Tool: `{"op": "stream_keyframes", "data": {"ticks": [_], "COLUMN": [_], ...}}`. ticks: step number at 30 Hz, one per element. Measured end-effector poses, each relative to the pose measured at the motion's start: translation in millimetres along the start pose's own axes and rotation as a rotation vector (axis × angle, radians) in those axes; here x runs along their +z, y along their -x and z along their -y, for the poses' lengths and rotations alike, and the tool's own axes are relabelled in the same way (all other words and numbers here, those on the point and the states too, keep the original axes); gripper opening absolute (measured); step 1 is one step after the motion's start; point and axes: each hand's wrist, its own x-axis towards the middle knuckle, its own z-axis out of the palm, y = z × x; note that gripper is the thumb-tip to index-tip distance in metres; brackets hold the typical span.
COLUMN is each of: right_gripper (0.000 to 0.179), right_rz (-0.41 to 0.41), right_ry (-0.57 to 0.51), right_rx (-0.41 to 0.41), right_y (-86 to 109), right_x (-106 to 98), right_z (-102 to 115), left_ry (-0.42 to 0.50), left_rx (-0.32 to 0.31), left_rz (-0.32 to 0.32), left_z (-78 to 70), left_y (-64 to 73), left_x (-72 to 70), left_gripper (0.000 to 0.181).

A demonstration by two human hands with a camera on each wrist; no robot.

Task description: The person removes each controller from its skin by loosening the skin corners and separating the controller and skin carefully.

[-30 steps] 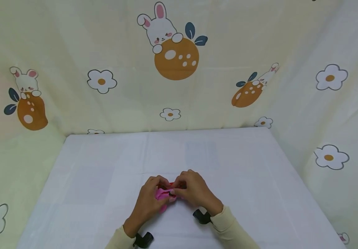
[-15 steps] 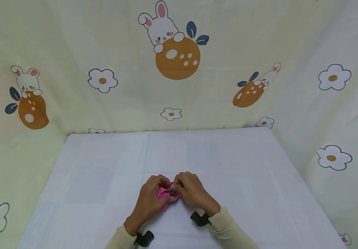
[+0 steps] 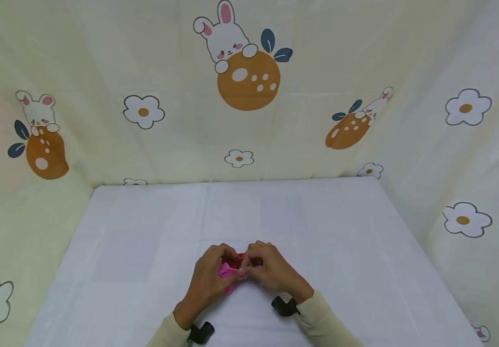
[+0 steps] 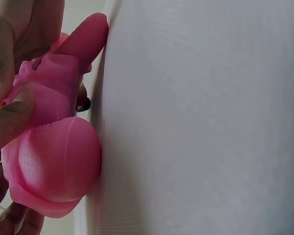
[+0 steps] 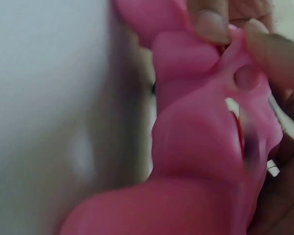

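Note:
Near the front middle of the table, my left hand [image 3: 210, 277] grips a soft pink rubbery toy-like piece [image 3: 229, 271] from its left side. My right hand [image 3: 273, 265] pinches the right edge of the same piece between thumb and fingertips. In the left wrist view the pink piece [image 4: 61, 161] shows a rounded, dimpled bulge and a longer lobe above it. Small openings run along the pink piece [image 5: 196, 127] in the right wrist view, with a bit of red inside. Red [image 3: 241, 256] also shows between the hands in the head view. Fingers hide much of the piece.
A white cloth covers the table [image 3: 145, 231]. Behind it hangs a pale curtain [image 3: 171, 144] printed with rabbits and flowers, which continues along both sides. Black wrist-worn devices, one on the left wrist [image 3: 202, 332] and one on the right [image 3: 284, 306], sit close above the tabletop.
My right hand has shifted its pinch slightly along the pink piece. A small dark round thing, visible between the hands half a second ago, is now mostly covered. My left hand barely moves.

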Motion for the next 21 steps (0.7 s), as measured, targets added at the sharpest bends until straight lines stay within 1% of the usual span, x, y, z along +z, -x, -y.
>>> {"op": "stream_keyframes", "data": {"ticks": [4,7,9,12,15,18,21], "right_gripper": [0.012,0.013,0.015,0.016,0.016,0.014,0.016], "right_rz": [-0.094,-0.155,-0.168,-0.157,-0.143,-0.153,-0.195], "right_ry": [0.036,0.062,0.079,0.096,0.076,0.039,0.006], "right_rx": [-0.030,-0.026,-0.009,0.029,0.056,0.055,0.033], "right_y": [4.9,6.4,6.1,5.2,5.7,9.0,14.9], "right_x": [1.9,3.9,4.6,4.0,2.7,1.8,0.7], "right_z": [2.1,4.7,6.4,8.8,9.6,8.1,4.7], "left_ry": [0.006,0.014,0.027,0.055,0.087,0.109,0.143], "left_rx": [0.016,0.012,0.004,-0.014,-0.048,-0.079,-0.072], "left_rz": [0.004,0.020,0.035,0.055,0.063,0.055,0.041], "left_z": [0.3,0.5,0.8,1.1,0.7,0.6,2.0], "left_y": [-0.6,-0.5,-0.5,-0.3,1.3,4.3,7.1], "left_x": [0.1,-0.8,-2.1,-4.1,-5.9,-6.8,-8.0], "left_gripper": [0.043,0.044,0.045,0.045,0.046,0.049,0.050]}}
